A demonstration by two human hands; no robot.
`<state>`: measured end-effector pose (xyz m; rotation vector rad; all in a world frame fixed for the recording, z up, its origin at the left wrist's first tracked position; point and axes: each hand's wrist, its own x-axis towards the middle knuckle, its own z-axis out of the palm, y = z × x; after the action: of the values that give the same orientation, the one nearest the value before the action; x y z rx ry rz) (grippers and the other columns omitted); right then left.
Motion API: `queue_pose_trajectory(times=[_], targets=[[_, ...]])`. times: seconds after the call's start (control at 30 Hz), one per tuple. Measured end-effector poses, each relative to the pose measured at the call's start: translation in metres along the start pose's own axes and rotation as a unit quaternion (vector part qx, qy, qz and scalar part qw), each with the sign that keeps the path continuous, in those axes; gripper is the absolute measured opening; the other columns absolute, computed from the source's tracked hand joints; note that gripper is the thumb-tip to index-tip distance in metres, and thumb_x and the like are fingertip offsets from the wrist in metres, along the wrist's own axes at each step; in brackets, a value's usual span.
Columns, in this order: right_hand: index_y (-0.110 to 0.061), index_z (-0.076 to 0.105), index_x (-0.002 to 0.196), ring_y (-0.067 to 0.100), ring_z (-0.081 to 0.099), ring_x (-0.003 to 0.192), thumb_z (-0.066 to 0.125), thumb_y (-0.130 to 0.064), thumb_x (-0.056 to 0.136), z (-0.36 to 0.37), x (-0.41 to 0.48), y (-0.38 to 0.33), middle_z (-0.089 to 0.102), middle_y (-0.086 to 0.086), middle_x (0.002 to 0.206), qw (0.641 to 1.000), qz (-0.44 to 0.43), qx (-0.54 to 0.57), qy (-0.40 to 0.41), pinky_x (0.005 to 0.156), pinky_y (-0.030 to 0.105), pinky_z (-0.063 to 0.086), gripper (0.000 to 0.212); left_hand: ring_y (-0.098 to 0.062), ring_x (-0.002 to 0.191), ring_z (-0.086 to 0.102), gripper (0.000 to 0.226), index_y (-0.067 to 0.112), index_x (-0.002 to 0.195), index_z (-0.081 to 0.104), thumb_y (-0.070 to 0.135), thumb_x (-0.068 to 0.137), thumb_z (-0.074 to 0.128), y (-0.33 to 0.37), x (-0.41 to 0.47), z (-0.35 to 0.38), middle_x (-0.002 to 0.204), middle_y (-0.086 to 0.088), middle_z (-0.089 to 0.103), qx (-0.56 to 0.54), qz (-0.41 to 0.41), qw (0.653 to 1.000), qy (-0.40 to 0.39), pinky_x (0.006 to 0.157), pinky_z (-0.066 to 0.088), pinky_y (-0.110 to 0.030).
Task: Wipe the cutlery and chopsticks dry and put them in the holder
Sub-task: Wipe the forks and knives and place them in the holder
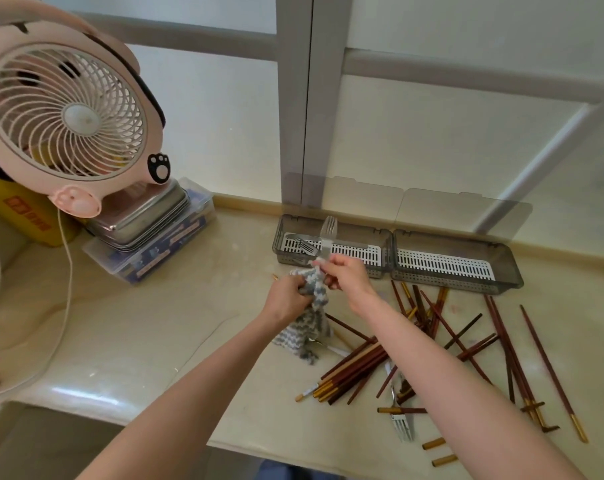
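My left hand [288, 295] grips a grey-and-white striped cloth [307, 323] that hangs down to the counter. My right hand [345, 277] holds a silver fork [329, 233] upright, tines up, with its handle buried in the cloth. Behind the hands a grey holder's left tray [383, 252] has a white slotted insert and a fork [305, 245] lying inside. The holder's right tray [501, 268] has only its insert. Several red-brown chopsticks [432, 327] with gold ends lie scattered on the counter to the right. Another fork [402, 426] lies among them near the front edge.
A pink fan [68, 112] stands at the left on stacked metal trays [144, 216] and a clear plastic box [148, 258]. Its white cord [66, 289] runs down across the counter. A yellow box [27, 213] sits behind. The counter's front edge [120, 410] drops off at lower left.
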<state>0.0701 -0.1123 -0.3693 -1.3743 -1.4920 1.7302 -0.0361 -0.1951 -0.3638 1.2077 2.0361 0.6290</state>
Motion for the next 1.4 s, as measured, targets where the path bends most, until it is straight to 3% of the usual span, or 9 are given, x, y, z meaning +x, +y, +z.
queue_pose_trajectory(times=[0.13, 0.23, 0.37, 0.63, 0.8, 0.97, 1.1, 1.27, 1.4], targets=[[-0.003, 0.065, 0.096, 0.012, 0.052, 0.058, 0.055, -0.012, 0.093, -0.008, 0.034, -0.016, 0.063, 0.004, 0.079, 0.986, -0.084, -0.035, 0.137, 0.052, 0.016, 0.046, 0.013, -0.012, 0.056, 0.046, 0.033, 0.019, 0.056, 0.046, 0.004, 0.083, 0.057, -0.005, 0.003, -0.009, 0.055, 0.002, 0.046, -0.116, -0.024, 0.993, 0.029, 0.042, 0.031, -0.013], [-0.008, 0.066, 0.114, 0.022, 0.06, 0.091, 0.049, -0.002, 0.094, -0.028, 0.07, -0.016, 0.065, 0.009, 0.106, 0.925, -0.131, -0.314, 0.166, 0.08, 0.029, 0.047, 0.027, -0.01, 0.061, 0.053, 0.025, 0.017, 0.066, 0.057, 0.004, 0.087, 0.053, -0.015, -0.003, -0.017, 0.063, 0.001, 0.055, -0.179, -0.043, 0.983, -0.008, 0.048, 0.04, -0.012], [-0.01, 0.068, 0.104, 0.027, 0.06, 0.101, 0.048, 0.003, 0.092, -0.042, 0.103, -0.001, 0.066, 0.011, 0.11, 0.855, -0.093, -0.491, 0.142, 0.083, 0.029, 0.044, 0.027, -0.019, 0.071, 0.055, 0.011, -0.001, 0.082, 0.063, 0.004, 0.086, 0.054, -0.04, -0.006, -0.025, 0.073, -0.01, 0.058, -0.206, -0.058, 0.977, 0.003, 0.063, 0.045, -0.029], [-0.012, 0.073, 0.105, 0.026, 0.06, 0.11, 0.059, -0.01, 0.091, -0.04, 0.126, 0.025, 0.065, 0.009, 0.121, 0.858, -0.021, -0.513, -0.022, 0.095, 0.03, 0.046, 0.02, -0.023, 0.076, 0.058, 0.019, -0.011, 0.093, 0.061, 0.005, 0.091, 0.05, -0.051, -0.017, -0.036, 0.082, -0.017, 0.062, -0.258, -0.099, 0.959, 0.065, 0.07, 0.048, -0.034], [-0.017, 0.068, 0.107, 0.011, 0.058, 0.09, 0.052, -0.01, 0.094, -0.044, 0.073, 0.009, 0.062, 0.0, 0.108, 0.878, -0.197, -0.434, 0.043, 0.082, 0.023, 0.047, 0.021, -0.02, 0.072, 0.059, 0.016, -0.002, 0.089, 0.063, 0.007, 0.092, 0.05, -0.044, -0.019, -0.038, 0.078, -0.013, 0.062, -0.352, -0.115, 0.915, 0.161, 0.06, 0.051, -0.026], [-0.019, 0.066, 0.109, 0.015, 0.063, 0.089, 0.048, -0.018, 0.091, -0.012, -0.014, 0.054, 0.068, 0.002, 0.108, 0.806, -0.181, -0.54, -0.161, 0.083, 0.027, 0.049, 0.026, -0.022, 0.076, 0.058, 0.014, 0.005, 0.091, 0.06, 0.006, 0.094, 0.046, -0.04, -0.019, -0.032, 0.083, -0.012, 0.062, -0.387, -0.148, 0.888, 0.198, 0.076, 0.051, -0.037], [-0.005, 0.05, 0.123, 0.033, 0.058, 0.106, 0.05, -0.013, 0.09, 0.006, -0.036, 0.096, 0.053, 0.014, 0.122, 0.717, -0.1, -0.673, -0.153, 0.085, 0.041, 0.047, 0.034, -0.024, 0.077, 0.058, 0.015, 0.003, 0.091, 0.061, 0.007, 0.094, 0.046, -0.043, -0.017, -0.031, 0.083, -0.014, 0.062, -0.396, -0.162, 0.887, 0.172, 0.065, 0.047, -0.03], [-0.013, 0.059, 0.106, 0.025, 0.062, 0.096, 0.058, -0.021, 0.084, -0.001, -0.034, 0.098, 0.064, 0.004, 0.104, 0.814, -0.056, -0.564, -0.125, 0.079, 0.033, 0.05, 0.023, -0.024, 0.08, 0.055, 0.016, 0.004, 0.085, 0.06, 0.006, 0.094, 0.047, -0.043, -0.018, -0.025, 0.076, -0.01, 0.06, -0.411, -0.176, 0.878, 0.172, 0.062, 0.046, -0.028], [-0.013, 0.057, 0.093, 0.014, 0.06, 0.064, 0.062, -0.014, 0.088, -0.015, -0.031, 0.074, 0.064, 0.0, 0.085, 0.958, -0.023, -0.285, -0.019, 0.053, 0.024, 0.048, 0.006, -0.025, 0.089, 0.056, 0.017, 0.009, 0.103, 0.061, 0.011, 0.096, 0.046, -0.034, -0.018, -0.026, 0.088, -0.008, 0.063, -0.471, -0.184, 0.841, 0.194, 0.071, 0.047, -0.031]])
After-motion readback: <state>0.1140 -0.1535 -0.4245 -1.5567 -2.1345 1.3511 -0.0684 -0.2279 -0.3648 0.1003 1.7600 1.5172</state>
